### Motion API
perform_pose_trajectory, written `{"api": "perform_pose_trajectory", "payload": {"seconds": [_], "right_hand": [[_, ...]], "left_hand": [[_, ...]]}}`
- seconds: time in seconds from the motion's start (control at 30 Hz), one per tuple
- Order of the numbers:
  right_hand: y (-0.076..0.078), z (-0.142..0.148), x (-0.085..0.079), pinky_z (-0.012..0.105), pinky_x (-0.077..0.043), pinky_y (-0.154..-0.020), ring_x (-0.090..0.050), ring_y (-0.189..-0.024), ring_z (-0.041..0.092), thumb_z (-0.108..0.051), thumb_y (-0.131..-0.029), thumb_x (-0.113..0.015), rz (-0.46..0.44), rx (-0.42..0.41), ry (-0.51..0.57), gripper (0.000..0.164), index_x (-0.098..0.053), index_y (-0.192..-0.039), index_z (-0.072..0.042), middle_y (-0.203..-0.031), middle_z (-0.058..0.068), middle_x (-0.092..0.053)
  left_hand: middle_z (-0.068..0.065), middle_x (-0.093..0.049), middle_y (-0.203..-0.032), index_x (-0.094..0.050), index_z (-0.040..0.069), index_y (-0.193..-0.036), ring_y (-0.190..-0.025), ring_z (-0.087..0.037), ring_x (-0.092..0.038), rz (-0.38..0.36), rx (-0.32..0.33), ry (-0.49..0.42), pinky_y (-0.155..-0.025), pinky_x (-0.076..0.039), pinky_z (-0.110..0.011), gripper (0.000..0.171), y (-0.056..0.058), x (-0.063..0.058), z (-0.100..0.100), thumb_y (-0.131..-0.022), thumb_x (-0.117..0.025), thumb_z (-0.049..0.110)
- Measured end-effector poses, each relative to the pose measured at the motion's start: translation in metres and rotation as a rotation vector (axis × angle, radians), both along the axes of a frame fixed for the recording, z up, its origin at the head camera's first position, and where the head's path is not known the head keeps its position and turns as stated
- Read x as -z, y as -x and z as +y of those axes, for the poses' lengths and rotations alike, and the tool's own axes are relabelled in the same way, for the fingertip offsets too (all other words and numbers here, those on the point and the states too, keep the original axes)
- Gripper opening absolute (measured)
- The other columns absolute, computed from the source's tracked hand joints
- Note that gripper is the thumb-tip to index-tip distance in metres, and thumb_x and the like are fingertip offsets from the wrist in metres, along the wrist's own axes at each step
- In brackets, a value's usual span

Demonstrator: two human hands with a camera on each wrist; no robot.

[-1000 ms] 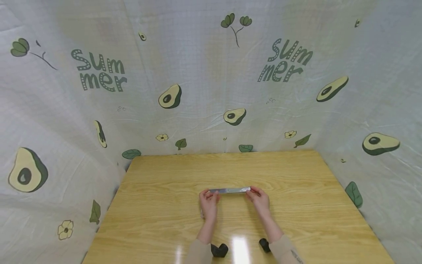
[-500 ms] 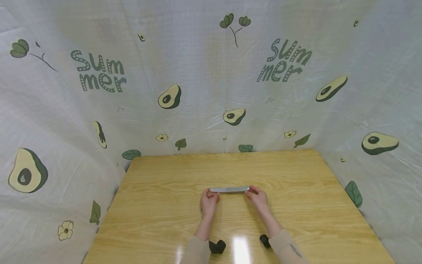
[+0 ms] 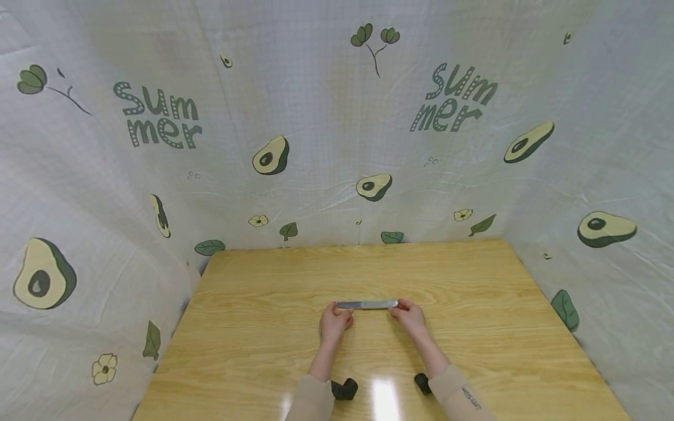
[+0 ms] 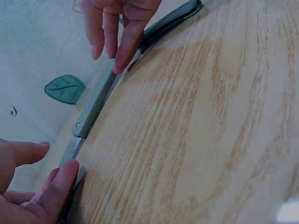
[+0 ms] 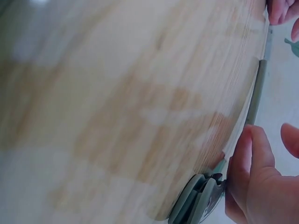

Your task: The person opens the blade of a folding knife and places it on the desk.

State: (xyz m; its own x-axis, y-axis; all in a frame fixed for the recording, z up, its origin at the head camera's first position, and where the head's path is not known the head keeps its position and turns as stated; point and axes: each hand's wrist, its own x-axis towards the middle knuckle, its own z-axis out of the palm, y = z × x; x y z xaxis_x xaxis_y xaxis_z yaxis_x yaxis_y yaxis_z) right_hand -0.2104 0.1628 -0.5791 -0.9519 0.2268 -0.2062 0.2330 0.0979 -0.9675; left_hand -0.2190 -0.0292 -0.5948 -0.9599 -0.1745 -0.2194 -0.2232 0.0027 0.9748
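Near the middle of the counter (image 3: 263,280), a knife (image 3: 367,304) laid crosswise, with the blade (image 3: 350,304) toward the left hand (image 3: 334,324) and the grey-green handle (image 3: 380,304) toward the right hand (image 3: 412,318). At the blade's end, fingers of the left hand quite spread: in the left wrist view, one upper finger (image 4: 32,151) held clear of the metal, with a wide gap below, and the lower fingertip (image 4: 70,169) at the near side of the blade, very close or touching. At the handle's end, fingers of the right hand placed close, with at least one fingertip touching; in the right wrist view, another finger (image 5: 290,140) kept apart from the handle. Pinching or only touching there, cannot tell. Also cannot tell about the knife: fully resting on the wood, or just above it.

Just beside the right hand, in the right wrist view, a dark greenish object (image 5: 194,200) with curved, doubled parts, of unclear kind. In the way of a full look at the knife: the left fingers before the blade tip, and the right fingers over the handle end. Closer to the person, two black objects (image 3: 344,390) (image 3: 423,384) beside the beige sleeves (image 3: 312,400), with a bright reflection (image 3: 385,400) between. Behind the counter and along both sides, a pale cloth (image 3: 316,105) printed with avocados, leaves, flowers and the word "summer".
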Motion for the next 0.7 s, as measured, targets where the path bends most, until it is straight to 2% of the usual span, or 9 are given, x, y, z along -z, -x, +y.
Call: {"api": "perform_pose_trajectory", "payload": {"seconds": [0.13, 0.23, 0.43, 0.7], "right_hand": [[0.000, 0.000, 0.001, 0.019, -0.056, -0.080, -0.057, -0.107, 0.032, 0.002, -0.085, -0.064, -0.001, -0.006, 0.000, 0.057, -0.039, -0.131, 0.026, -0.123, 0.040, -0.051], [-0.001, 0.001, 0.001, 0.025, -0.056, -0.087, -0.053, -0.115, 0.040, 0.001, -0.085, -0.064, -0.006, -0.026, -0.004, 0.061, -0.036, -0.135, 0.023, -0.128, 0.041, -0.046], [-0.002, 0.003, 0.001, 0.040, -0.053, -0.097, -0.050, -0.120, 0.045, -0.004, -0.084, -0.066, -0.014, -0.079, -0.123, 0.067, -0.036, -0.140, 0.017, -0.133, 0.038, -0.046], [-0.004, 0.003, 0.000, 0.036, -0.057, -0.090, -0.047, -0.124, 0.048, -0.004, -0.084, -0.067, -0.021, -0.116, -0.139, 0.070, -0.033, -0.143, 0.015, -0.139, 0.038, -0.041]], "left_hand": [[-0.008, -0.059, -0.078, -0.031, -0.023, -0.138, -0.068, -0.021, -0.069, -0.005, 0.034, 0.047, -0.064, -0.061, -0.027, 0.071, 0.000, -0.003, -0.002, -0.085, -0.070, 0.003], [-0.009, -0.061, -0.078, -0.031, -0.023, -0.138, -0.063, -0.020, -0.069, -0.005, 0.042, 0.057, -0.060, -0.061, -0.026, 0.070, 0.001, -0.004, -0.003, -0.086, -0.070, 0.004], [-0.015, -0.065, -0.077, -0.031, -0.020, -0.139, -0.057, -0.017, -0.067, -0.032, 0.070, 0.096, -0.056, -0.060, -0.025, 0.071, 0.002, -0.008, -0.005, -0.087, -0.070, 0.009], [-0.018, -0.065, -0.075, -0.031, -0.020, -0.139, -0.055, -0.017, -0.067, -0.051, 0.101, 0.145, -0.054, -0.060, -0.025, 0.072, 0.003, -0.013, -0.005, -0.087, -0.071, 0.010]]}}
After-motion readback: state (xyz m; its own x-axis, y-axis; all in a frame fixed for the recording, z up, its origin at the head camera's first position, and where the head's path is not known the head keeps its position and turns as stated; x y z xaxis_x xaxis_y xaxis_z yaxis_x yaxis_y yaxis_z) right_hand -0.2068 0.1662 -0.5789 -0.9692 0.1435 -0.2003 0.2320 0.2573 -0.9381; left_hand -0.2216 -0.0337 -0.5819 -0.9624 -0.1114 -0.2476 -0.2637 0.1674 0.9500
